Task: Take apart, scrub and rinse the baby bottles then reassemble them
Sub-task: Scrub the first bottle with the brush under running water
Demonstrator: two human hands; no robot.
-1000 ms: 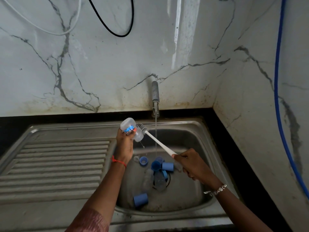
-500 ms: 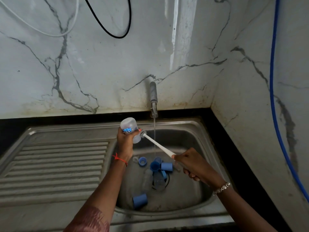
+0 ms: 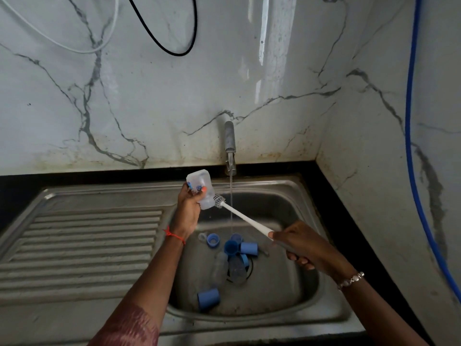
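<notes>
Two hands: the left hand (image 3: pixel 187 213) wraps fingers and thumb round the bottle (image 3: pixel 200 182); the right hand (image 3: pixel 301 245) is clenched on the grip end of the brush (image 3: pixel 245 218).
Bottle position: tilted, mouth down and to the right, above the basin's left side, just beside the water stream (image 3: pixel 231 203).
Brush head: bristles (image 3: pixel 219 201) sit at the bottle's mouth.
Handling: light, stiff clear plastic, wet and probably slippery; best held round the mid-body, leaving the mouth free.
Bottles: three, one in hand and two loose bottles (image 3: pixel 220 267) lying over the drain.
Blue caps (image 3: pixel 208 298): three.
Blue rings (image 3: pixel 212 239): seemingly three, though the parts overlap.
Surround: sink (image 3: pixel 331 308); tap (image 3: pixel 230 141) running.
</notes>
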